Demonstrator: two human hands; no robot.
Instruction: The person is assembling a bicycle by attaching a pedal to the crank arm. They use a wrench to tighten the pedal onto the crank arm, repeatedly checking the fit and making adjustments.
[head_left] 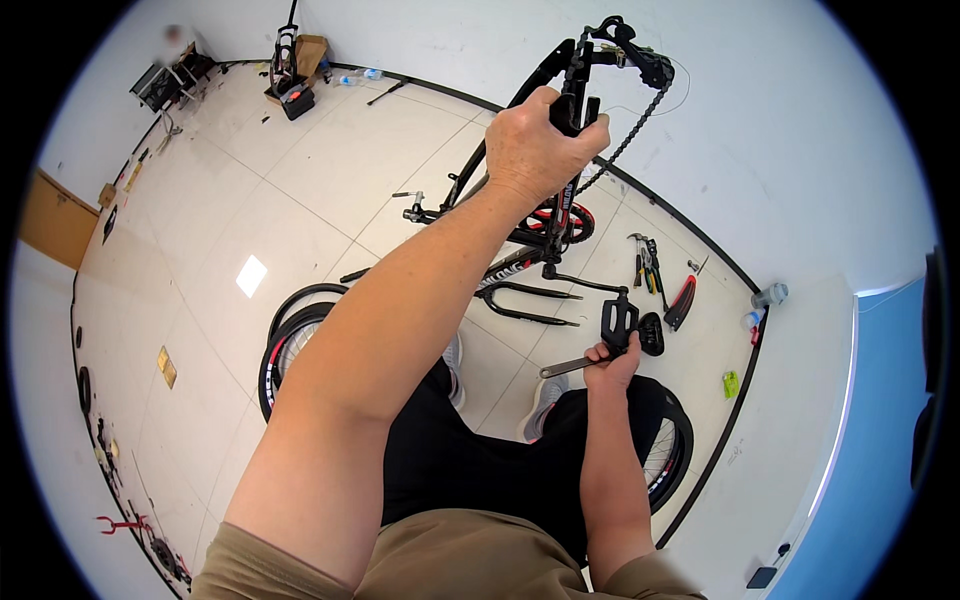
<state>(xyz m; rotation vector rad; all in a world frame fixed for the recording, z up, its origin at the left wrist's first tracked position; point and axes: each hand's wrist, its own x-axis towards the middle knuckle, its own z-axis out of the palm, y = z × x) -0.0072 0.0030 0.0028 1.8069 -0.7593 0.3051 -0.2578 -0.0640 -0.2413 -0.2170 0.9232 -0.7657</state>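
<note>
The left arm (375,330) stretches forward, slanting from lower left toward the upper middle, its elbow only slightly bent. The left hand (540,140) is farther forward than the right, back of the hand toward the camera, fingers curled in a grip and mostly hidden, thumb (597,136) out to the right. The right arm (614,470) runs almost straight up from the lower edge; the right hand (612,372) is closed, its fingers (597,352) folded toward the left.
</note>
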